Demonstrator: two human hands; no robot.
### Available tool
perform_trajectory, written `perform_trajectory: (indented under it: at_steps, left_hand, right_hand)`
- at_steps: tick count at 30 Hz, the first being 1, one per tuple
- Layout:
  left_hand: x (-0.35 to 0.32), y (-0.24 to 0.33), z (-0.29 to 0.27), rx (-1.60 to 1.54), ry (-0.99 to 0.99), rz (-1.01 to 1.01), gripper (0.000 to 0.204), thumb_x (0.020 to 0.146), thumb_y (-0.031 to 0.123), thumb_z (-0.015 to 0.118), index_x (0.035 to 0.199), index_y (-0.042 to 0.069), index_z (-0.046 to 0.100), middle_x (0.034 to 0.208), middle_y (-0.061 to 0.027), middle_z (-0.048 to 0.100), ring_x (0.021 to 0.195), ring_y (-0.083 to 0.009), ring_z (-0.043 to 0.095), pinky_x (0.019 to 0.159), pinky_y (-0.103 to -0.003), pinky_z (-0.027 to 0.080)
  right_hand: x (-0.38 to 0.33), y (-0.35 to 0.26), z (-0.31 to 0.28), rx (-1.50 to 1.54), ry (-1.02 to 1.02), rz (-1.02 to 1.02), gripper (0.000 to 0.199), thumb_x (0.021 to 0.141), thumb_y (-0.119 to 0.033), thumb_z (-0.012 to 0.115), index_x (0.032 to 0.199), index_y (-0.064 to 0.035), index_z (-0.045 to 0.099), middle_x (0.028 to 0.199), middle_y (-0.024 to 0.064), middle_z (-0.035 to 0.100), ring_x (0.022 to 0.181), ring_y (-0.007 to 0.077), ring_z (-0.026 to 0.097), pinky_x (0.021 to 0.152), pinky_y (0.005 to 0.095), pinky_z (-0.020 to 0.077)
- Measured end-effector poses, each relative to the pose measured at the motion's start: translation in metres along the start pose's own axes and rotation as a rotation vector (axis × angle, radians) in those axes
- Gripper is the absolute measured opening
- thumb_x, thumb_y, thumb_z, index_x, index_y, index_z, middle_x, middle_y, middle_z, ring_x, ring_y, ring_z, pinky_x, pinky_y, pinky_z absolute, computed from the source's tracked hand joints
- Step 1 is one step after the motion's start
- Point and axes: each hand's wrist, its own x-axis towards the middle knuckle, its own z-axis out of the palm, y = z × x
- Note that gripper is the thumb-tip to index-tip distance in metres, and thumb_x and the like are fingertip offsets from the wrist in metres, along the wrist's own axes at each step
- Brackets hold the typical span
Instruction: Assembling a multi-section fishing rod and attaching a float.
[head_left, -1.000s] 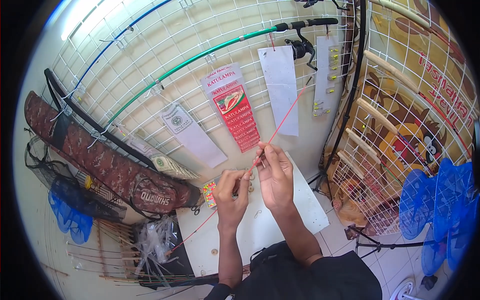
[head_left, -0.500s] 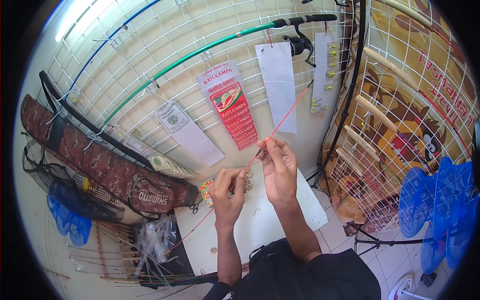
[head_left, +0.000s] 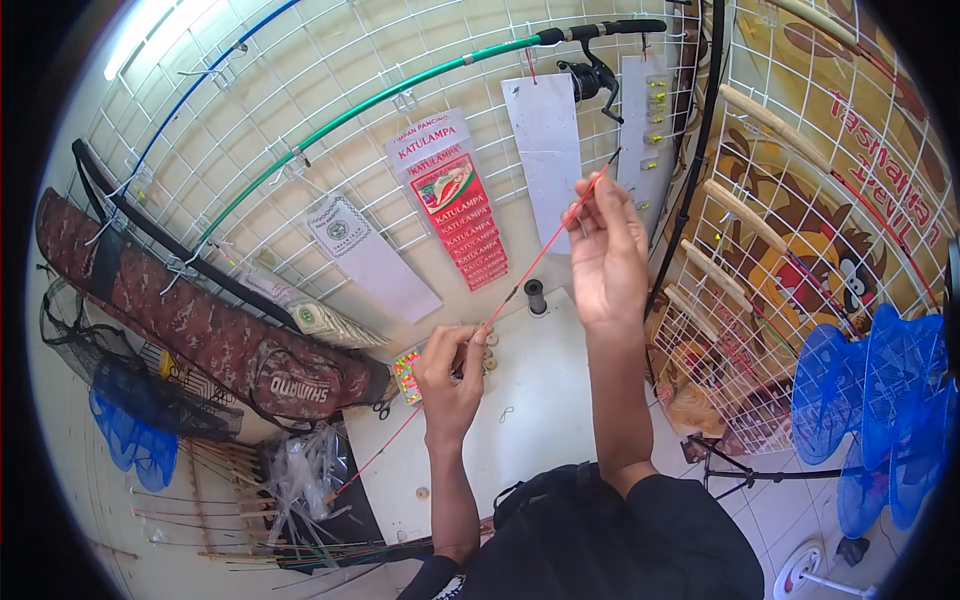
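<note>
A thin red fishing rod [head_left: 540, 255] slants from lower left to upper right across a small white table [head_left: 545, 400]. My left hand [head_left: 450, 370] grips the rod low down, over the table's left part. My right hand [head_left: 603, 250] is raised higher, its fingers pinching the rod near its dark tip, in front of a white wire grid wall [head_left: 300, 120]. The rod's lower end [head_left: 370, 460] runs down past the table's left edge. A small dark spool [head_left: 535, 296] stands on the table behind the rod.
On the grid wall hang a green rod with a reel [head_left: 380, 95], a blue rod [head_left: 200, 85], a red packet [head_left: 455, 200] and white packets. A camouflage rod bag [head_left: 200, 330] leans at left. Blue nets [head_left: 880, 400] stand at right, and a wire rack [head_left: 740, 300].
My right hand has slid up and to the right along the red rod toward its tip, away from my left hand, which stays low on the rod.
</note>
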Motion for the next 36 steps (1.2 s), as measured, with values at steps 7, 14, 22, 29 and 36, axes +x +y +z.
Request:
perform_trajectory:
  at_steps: [7,14,22,29,36]
  left_hand:
    - [-0.001,0.004,0.001,0.004,-0.005,-0.009,0.004,0.090,0.003,0.066,0.088,0.000,0.065,0.075,-0.0051,0.058,0.057,-0.0086,0.051,0.051,-0.025,0.040]
    - [-0.001,0.003,0.001,0.019,-0.001,0.004,0.004,0.090,0.004,0.066,0.089,0.000,0.066,0.076,-0.0052,0.059,0.057,-0.0088,0.051,0.051,-0.025,0.040]
    - [-0.001,0.006,0.003,-0.006,0.007,-0.039,0.009,0.091,0.007,0.065,0.088,0.000,0.067,0.075,-0.0024,0.059,0.062,-0.0072,0.048,0.053,-0.024,0.036]
    - [-0.003,0.007,0.002,-0.005,0.004,-0.049,0.008,0.091,0.007,0.065,0.088,-0.001,0.067,0.075,-0.0028,0.058,0.062,-0.0077,0.049,0.054,-0.024,0.038]
    - [-0.003,0.007,0.002,-0.012,0.018,-0.044,0.009,0.091,0.007,0.065,0.088,-0.001,0.067,0.075,-0.0029,0.059,0.063,-0.0077,0.049,0.055,-0.023,0.038]
  right_hand:
    - [0.022,-0.017,-0.004,0.036,-0.014,0.041,0.015,0.092,-0.014,0.067,0.104,-0.0052,0.066,0.095,0.0041,0.065,0.084,0.0122,0.058,0.079,0.0294,0.0490]
    - [0.021,-0.021,-0.006,0.028,-0.022,0.083,0.011,0.089,-0.013,0.071,0.097,-0.0067,0.066,0.088,0.0014,0.064,0.079,0.0112,0.057,0.077,0.0261,0.0480]
    - [0.023,-0.026,-0.007,0.044,-0.026,0.104,0.010,0.089,-0.011,0.071,0.095,-0.0060,0.066,0.084,0.0020,0.064,0.077,0.0113,0.058,0.075,0.0263,0.0487]
    - [0.025,-0.027,-0.007,0.066,-0.008,0.159,0.013,0.088,-0.012,0.072,0.096,-0.0055,0.065,0.085,0.0022,0.063,0.078,0.0121,0.057,0.076,0.0273,0.0492]
    - [0.025,-0.026,-0.009,0.098,0.020,0.164,0.019,0.088,-0.012,0.072,0.102,-0.0026,0.065,0.084,0.0032,0.062,0.077,0.0137,0.055,0.077,0.0306,0.0483]
